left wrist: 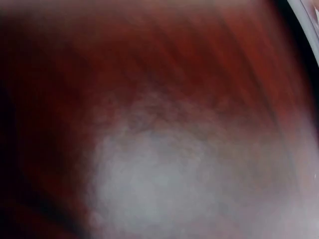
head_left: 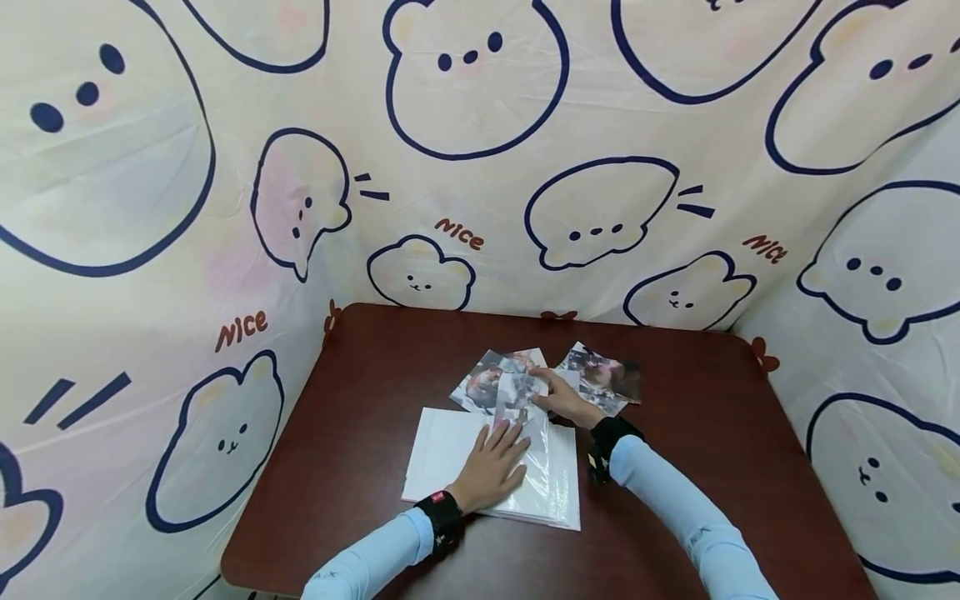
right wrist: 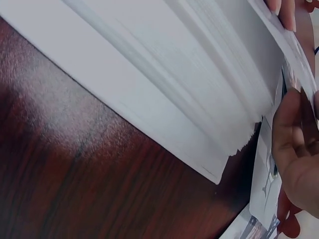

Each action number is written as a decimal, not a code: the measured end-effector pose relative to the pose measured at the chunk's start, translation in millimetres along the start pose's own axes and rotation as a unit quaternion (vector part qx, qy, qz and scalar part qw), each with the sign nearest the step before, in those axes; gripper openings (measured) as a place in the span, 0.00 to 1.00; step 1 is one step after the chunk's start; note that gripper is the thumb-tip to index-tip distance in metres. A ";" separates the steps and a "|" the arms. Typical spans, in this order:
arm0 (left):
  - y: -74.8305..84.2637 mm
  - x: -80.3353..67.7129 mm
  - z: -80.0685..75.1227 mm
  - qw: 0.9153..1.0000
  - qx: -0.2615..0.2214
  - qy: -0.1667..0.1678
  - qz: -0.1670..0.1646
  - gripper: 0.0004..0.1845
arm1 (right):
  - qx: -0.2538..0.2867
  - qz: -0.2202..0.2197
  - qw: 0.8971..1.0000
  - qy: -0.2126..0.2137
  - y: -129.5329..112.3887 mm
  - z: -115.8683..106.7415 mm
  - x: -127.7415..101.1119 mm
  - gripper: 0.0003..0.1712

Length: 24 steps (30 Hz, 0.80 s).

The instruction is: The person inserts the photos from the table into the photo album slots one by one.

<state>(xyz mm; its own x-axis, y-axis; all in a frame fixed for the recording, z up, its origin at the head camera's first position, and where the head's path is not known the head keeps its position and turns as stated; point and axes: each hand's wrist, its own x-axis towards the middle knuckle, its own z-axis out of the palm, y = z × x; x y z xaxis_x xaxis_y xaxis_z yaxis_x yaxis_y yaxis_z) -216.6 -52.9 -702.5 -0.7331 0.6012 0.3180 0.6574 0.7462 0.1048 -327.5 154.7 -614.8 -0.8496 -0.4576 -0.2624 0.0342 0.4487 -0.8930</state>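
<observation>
A white album (head_left: 442, 446) with clear plastic sleeves lies on the brown table. My left hand (head_left: 489, 468) rests on the album's page, fingers spread and straight. At the album's far edge, my right hand (head_left: 566, 402) pinches a photo (head_left: 517, 393) between thumb and fingers. That photo's near part lies over the page, close to the left fingertips; whether it is inside a sleeve I cannot tell. The right wrist view shows the right hand (right wrist: 296, 154) beside the album's layered page edges (right wrist: 199, 89). The left wrist view is blurred.
Loose photos (head_left: 480, 382) lie beyond the album on the left. More photos (head_left: 611, 377) overlap on the right, partly behind the right hand. The table (head_left: 390, 358) meets a cartoon-printed cloth (head_left: 465, 200) at its back and sides.
</observation>
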 end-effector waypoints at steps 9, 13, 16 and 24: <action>-2.8 2.6 -1.4 1.000 0.020 0.013 0.004 0.28 | -0.030 -0.013 0.999 -0.004 13.3 5.4 2.9 0.24; -0.7 2.6 -3.1 1.000 0.018 0.010 0.003 0.27 | -0.055 0.001 0.998 0.003 14.6 5.4 0.5 0.19; 2.2 1.9 -6.1 1.000 0.014 0.001 0.005 0.28 | -0.069 0.005 0.998 0.008 16.7 5.1 -1.4 0.18; 9.2 -11.7 -24.7 0.995 -0.032 -0.069 0.062 0.41 | -0.081 -0.036 0.996 0.011 20.3 5.1 -6.9 0.19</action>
<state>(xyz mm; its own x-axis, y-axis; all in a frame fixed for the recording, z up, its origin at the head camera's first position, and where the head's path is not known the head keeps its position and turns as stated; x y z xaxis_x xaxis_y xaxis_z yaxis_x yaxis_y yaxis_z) -197.6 -60.2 -682.0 -0.6603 0.7239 0.2000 0.7503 0.6474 0.1338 -318.2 163.0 -632.9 -0.8584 -0.4765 -0.1898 -0.1112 0.5342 -0.8380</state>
